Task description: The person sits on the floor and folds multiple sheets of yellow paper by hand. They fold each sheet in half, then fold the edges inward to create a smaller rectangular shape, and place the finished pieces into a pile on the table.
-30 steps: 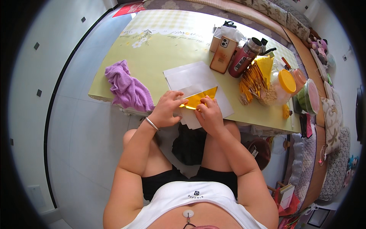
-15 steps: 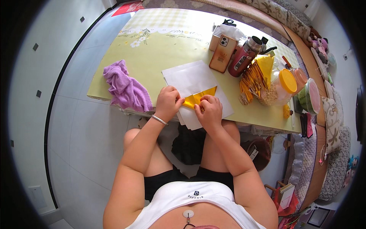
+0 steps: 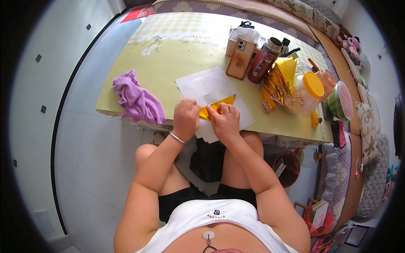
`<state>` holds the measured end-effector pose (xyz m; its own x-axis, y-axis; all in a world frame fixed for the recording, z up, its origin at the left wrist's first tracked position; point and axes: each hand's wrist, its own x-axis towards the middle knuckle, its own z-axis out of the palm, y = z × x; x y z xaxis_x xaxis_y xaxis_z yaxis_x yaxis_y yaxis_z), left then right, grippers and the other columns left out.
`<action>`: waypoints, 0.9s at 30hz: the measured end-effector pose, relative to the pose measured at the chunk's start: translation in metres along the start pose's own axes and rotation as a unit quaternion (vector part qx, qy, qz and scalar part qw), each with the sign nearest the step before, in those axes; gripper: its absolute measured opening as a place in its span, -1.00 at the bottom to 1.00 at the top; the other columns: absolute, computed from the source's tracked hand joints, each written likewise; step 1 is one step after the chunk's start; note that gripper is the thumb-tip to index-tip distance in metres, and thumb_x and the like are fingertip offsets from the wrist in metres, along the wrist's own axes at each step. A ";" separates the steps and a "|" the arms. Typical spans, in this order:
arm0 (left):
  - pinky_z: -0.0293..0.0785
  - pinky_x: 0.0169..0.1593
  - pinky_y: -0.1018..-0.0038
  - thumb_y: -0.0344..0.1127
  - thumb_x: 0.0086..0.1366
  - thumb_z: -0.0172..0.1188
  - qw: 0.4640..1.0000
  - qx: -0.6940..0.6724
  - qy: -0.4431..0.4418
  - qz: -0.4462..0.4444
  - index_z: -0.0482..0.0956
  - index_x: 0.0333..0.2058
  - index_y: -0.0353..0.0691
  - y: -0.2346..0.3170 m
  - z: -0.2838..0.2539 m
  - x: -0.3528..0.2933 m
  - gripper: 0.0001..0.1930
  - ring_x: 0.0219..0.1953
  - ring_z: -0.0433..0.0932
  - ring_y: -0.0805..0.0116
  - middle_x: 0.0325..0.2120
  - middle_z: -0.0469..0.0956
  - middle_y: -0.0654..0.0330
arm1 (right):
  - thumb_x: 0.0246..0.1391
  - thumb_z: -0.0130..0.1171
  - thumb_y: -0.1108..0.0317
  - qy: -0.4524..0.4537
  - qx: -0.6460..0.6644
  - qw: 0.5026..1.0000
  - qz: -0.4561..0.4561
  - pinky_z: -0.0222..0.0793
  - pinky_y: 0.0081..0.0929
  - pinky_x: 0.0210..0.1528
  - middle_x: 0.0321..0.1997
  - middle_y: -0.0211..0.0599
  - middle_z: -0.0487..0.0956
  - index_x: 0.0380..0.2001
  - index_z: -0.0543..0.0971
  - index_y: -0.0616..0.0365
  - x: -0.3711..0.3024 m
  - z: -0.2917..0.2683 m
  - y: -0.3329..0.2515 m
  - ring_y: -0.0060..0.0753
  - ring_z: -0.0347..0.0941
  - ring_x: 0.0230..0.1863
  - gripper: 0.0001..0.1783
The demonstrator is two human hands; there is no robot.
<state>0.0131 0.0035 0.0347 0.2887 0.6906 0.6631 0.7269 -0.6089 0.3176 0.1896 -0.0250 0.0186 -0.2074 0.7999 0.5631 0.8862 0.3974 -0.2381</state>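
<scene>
A folded piece of shiny gold paper lies slantwise on a stack of white paper sheets at the table's near edge. My right hand is closed on the middle of the gold paper, thumb and fingers pinching it near the fold. My left hand, fingers curled and slightly blurred, is at the gold paper's left end and hides that corner. A silver bangle circles my left wrist.
A purple towel lies to the left on the table. Farther right stand a phone, a dark red flask, a bundle of folded gold papers, a yellow-lidded jar and a green-sided tub. A bin stands below.
My left hand has turned and risen slightly over the gold paper's left end. My right hand has shifted a little left along it. The whole view has moved slightly.
</scene>
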 end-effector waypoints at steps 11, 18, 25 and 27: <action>0.35 0.04 0.17 -0.37 0.06 0.27 0.990 0.128 -0.051 -0.014 0.63 -0.38 -0.28 0.020 -0.011 -0.023 -0.86 -0.07 0.52 0.10 -0.33 0.58 0.14 | 0.04 0.26 0.24 -0.009 -0.015 1.000 -0.003 0.17 -0.16 0.09 -0.10 -0.44 0.44 0.04 0.66 -0.15 -0.003 0.002 0.003 -0.27 0.30 0.03 -0.57; 0.16 0.23 0.03 -0.19 -0.01 0.46 0.992 0.101 0.010 -0.077 0.62 -0.25 -0.26 -0.001 0.009 0.000 -0.62 0.14 0.35 -0.01 -0.21 0.52 0.10 | 0.07 0.22 0.39 -0.088 -0.026 0.996 0.018 0.48 -0.36 -0.27 -0.10 -0.37 0.48 0.41 0.31 -0.19 0.017 -0.011 0.015 -0.31 0.50 -0.17 -0.21; 0.05 0.33 0.02 -0.15 -0.05 0.48 0.978 -0.004 -0.098 -0.183 0.59 -0.17 -0.25 -0.011 0.004 0.009 -0.52 0.22 0.29 -0.01 -0.18 0.53 0.09 | -0.04 0.26 0.46 -0.048 -0.096 0.988 -0.112 0.21 -0.12 0.36 0.05 -0.34 0.46 0.44 0.22 -0.06 0.056 -0.009 0.053 -0.16 0.40 0.17 -0.08; 0.07 0.34 0.05 -0.22 -0.05 0.46 0.980 -0.007 -0.116 -0.161 0.59 -0.24 -0.21 -0.006 -0.003 0.018 -0.61 0.19 0.34 -0.01 -0.23 0.54 0.12 | -0.08 0.29 0.45 -0.104 -0.061 0.980 -0.155 0.01 -0.05 0.46 0.07 -0.34 0.47 0.45 0.19 -0.05 0.067 -0.008 0.058 -0.16 0.32 0.25 -0.04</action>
<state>0.0121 0.0179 0.0470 0.1819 0.9169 0.3552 0.7949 -0.3498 0.4958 0.2305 0.0486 0.0487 -0.5440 0.7287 0.4160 0.8074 0.5896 0.0231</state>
